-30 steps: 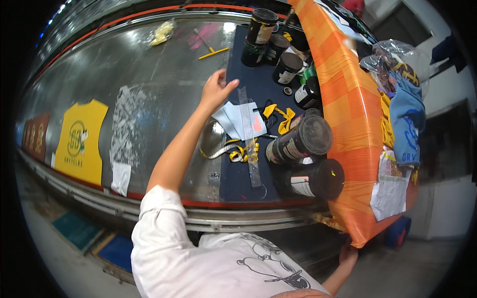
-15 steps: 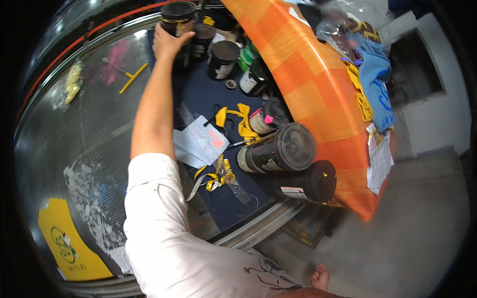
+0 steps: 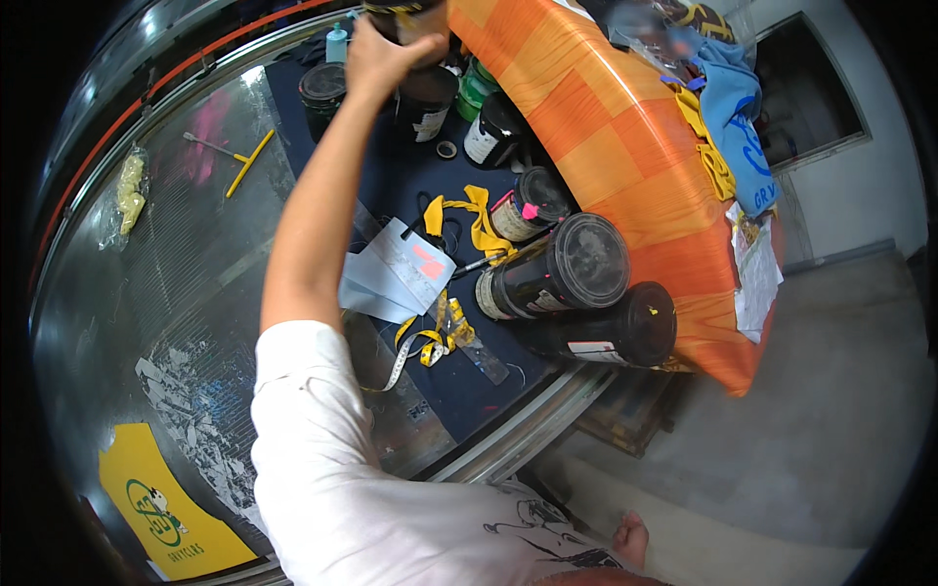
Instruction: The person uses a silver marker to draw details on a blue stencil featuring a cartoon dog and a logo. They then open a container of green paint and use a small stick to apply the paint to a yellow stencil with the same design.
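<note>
head view: light blue card [image 3: 399, 269] on the counter [image 3: 234, 283] = landmark. left arm stretched long and nearly straight past the left side of the card, bare from the rolled white sleeve [image 3: 303, 376] on, elbow only slightly bent. left hand [image 3: 376, 63] sits well beyond the card, back of hand up, thumb stuck out to the right. it's spread fairly wide around a black tub [image 3: 415, 21], thumb across the near side, other fingers on the left side; tub is cut by the top edge, so its base and what's under it can't be told. that tub is far beyond the card.

right hand [image 3: 631, 539] is low, nearer the body than the card and off to its right, by the shirt hem. fingers look loosely curled; can't tell if anything is in it.

around: black jar with white label [image 3: 491, 132] beyond the card, to the right; tape roll [image 3: 447, 149] beyond the card too. yellow cloth strip [image 3: 479, 223] just right of the card. measuring tape [image 3: 432, 342] on the near side of the card. yellow t-shaped tool [image 3: 250, 164] beyond the card, off left. large lidded black tub [image 3: 557, 264] right of the card, leaning.
</note>
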A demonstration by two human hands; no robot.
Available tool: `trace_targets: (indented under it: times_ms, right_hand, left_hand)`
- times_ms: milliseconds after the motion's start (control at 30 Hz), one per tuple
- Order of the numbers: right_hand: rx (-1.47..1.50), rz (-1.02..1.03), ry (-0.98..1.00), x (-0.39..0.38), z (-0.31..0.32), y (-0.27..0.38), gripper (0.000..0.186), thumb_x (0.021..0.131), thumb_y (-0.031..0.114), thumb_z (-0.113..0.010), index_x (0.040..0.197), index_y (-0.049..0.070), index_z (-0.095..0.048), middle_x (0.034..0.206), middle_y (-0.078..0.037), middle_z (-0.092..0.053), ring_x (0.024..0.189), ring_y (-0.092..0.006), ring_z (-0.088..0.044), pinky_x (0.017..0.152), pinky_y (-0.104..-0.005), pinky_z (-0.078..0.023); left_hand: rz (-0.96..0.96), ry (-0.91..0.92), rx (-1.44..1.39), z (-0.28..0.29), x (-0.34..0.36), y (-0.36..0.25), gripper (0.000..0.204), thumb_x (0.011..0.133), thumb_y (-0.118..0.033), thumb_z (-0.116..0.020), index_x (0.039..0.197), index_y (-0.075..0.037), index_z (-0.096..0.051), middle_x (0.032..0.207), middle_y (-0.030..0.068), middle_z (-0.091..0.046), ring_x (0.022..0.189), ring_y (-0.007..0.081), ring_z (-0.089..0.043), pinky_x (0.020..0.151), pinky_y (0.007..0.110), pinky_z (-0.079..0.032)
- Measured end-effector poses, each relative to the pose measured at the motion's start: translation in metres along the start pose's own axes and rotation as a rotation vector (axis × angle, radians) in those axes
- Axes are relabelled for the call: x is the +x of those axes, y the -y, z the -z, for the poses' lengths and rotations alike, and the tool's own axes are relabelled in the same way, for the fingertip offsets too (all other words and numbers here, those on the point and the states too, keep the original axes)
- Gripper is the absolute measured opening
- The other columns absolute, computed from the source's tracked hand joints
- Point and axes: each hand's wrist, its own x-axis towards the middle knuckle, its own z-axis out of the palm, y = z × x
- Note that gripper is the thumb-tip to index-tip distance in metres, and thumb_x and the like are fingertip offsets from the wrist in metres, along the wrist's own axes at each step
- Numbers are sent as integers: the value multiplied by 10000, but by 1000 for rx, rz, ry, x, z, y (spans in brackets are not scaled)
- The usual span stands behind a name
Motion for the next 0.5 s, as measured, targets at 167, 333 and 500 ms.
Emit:
trace_targets:
  times_ms: [167,333,500]
  right_hand:
    - [-128,47,33,-2,-29,9,501,989,31,-465,1488,65,-424,1027,-67,-621,516,-108,-392,433,-279,-311]
    - [-307,23,26,-9,-35,-7,431,972,10,-449,1399,3,-509,947,-85,-626,541,-128,-427,437,-292,-345]
    - [-230,-64,-183,52,8,-35,301,948,16,-462,1188,-62,-626,888,-126,-654,629,-189,-542,533,-317,-469]
  left_hand:
    - [4,47,49,-41,-27,27,1136,557,-502,-957,1427,6,-431,1337,228,-613,1230,376,-612,1014,464,-515]
    - [-24,50,135,-46,-52,49,1183,610,-514,-941,1497,-7,-344,1418,225,-549,1298,399,-549,1062,469,-479]
    - [-13,-212,89,-19,-113,77,903,674,-588,-891,1272,14,-581,1222,203,-636,1154,391,-602,980,471,-485]
